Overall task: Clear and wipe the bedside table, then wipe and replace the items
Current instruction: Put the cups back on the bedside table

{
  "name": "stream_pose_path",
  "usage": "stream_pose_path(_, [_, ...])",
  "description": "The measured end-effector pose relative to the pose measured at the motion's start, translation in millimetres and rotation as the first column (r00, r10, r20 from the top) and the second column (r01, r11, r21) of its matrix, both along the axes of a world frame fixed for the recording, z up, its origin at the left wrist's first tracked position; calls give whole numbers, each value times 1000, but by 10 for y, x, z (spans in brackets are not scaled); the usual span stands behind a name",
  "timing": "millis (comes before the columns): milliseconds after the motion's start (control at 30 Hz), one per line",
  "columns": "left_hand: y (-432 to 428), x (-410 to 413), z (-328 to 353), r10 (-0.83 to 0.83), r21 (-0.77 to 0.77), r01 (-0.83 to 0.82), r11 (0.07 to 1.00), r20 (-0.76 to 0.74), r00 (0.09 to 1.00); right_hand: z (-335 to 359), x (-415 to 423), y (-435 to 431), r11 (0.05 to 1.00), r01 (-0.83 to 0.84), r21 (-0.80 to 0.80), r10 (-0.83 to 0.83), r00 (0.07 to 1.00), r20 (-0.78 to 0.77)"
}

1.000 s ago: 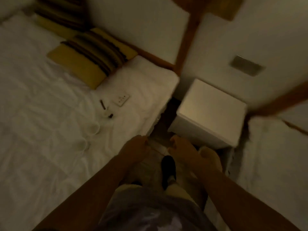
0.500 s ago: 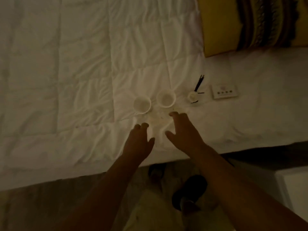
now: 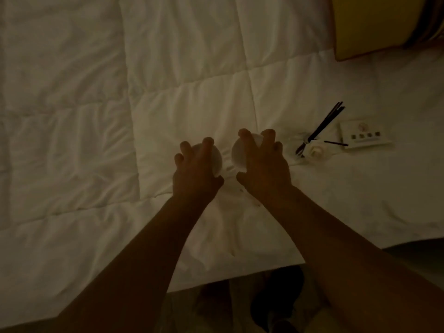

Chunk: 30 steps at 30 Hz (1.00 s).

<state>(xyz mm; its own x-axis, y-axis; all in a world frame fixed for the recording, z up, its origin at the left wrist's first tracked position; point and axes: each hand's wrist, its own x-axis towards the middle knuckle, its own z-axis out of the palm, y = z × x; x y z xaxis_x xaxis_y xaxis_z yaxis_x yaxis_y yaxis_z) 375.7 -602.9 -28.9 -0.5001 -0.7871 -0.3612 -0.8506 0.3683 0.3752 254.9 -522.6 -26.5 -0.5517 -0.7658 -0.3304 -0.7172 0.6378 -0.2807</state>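
While both forearms reach out over the white quilted duvet (image 3: 182,87) of the bed, each of the hands covers one small white cup. The left hand (image 3: 195,169) lies over the left cup (image 3: 216,159) with its fingers spread across the top and down the far side, the thumb tucked at the near edge; it grips that cup from above. The right hand (image 3: 263,164) grips the right cup (image 3: 237,152) in the same way, fingers curled over the rim and the thumb at the near side. These two cups sit close together on the duvet, with a narrow strip of cloth showing between them, and whether either is lifted clear of the cloth I cannot tell.

Just to the right of the right hand lies a small reed diffuser (image 3: 314,150) on its side, its dark sticks (image 3: 322,126) fanning up and to the right, one stick lying apart beside it. Next to it rests a white switch panel (image 3: 362,135) with a row of buttons. A yellow pillow (image 3: 370,22) fills the upper right corner. Below the bed's edge, dim floor and a dark shoe (image 3: 276,301) show.
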Motion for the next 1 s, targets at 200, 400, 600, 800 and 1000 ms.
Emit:
stream_pose_path(200, [302, 26, 318, -207, 8, 207, 978, 5, 978, 244, 177, 611, 993, 87, -75, -76, 988, 133])
stream_pose_path(400, [1276, -303, 648, -415, 72, 413, 908, 15, 910, 325, -89, 1942, 910, 415, -9, -389, 859, 333])
stream_pose_path(600, [2727, -1468, 717, -679, 78, 688, 722, -112, 725, 460, -674, 3659, 671, 732, -117, -679, 671, 297])
stream_pose_path(800, [4388, -2802, 623, -870, -14, 877, 479, -134, 473, 542, -1423, 5393, 380, 902, -205, -866, 425, 264])
stream_pose_path(1000, [5753, -3693, 438, -941, -29, 947, 320, -128, 313, 367, -2044, 6740, 179, 965, -191, -952, 219, 215])
